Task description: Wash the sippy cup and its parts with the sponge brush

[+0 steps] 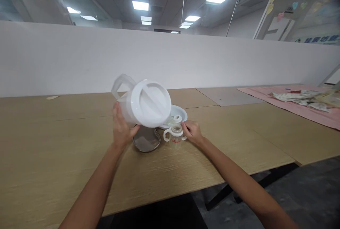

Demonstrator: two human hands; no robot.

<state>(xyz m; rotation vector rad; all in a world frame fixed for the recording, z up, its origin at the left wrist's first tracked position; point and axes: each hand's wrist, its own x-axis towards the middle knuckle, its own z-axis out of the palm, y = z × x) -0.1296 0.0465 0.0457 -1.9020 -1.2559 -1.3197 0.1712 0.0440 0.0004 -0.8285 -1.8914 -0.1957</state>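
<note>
My left hand (121,128) is wrapped round the body of a translucent pitcher (126,108) with a white lid. The pitcher is tilted to the right, lid facing me, and its clear handle sticks up at the upper left. Below its lid stands a small clear baby bottle (175,138) with two white handles and an open top. My right hand (192,131) pinches the bottle's right handle. Behind the bottle is a pale blue bowl (183,112) with a white ring-shaped cap (177,118) in it. A grey metal kidney dish (147,142) lies left of the bottle.
All this is on a long wooden table (66,151) against a white low wall (66,59) with glass above. At the right a pink cloth (297,110) bears folded patterned fabric (300,97). A small pale flat piece (52,97) lies at the back left.
</note>
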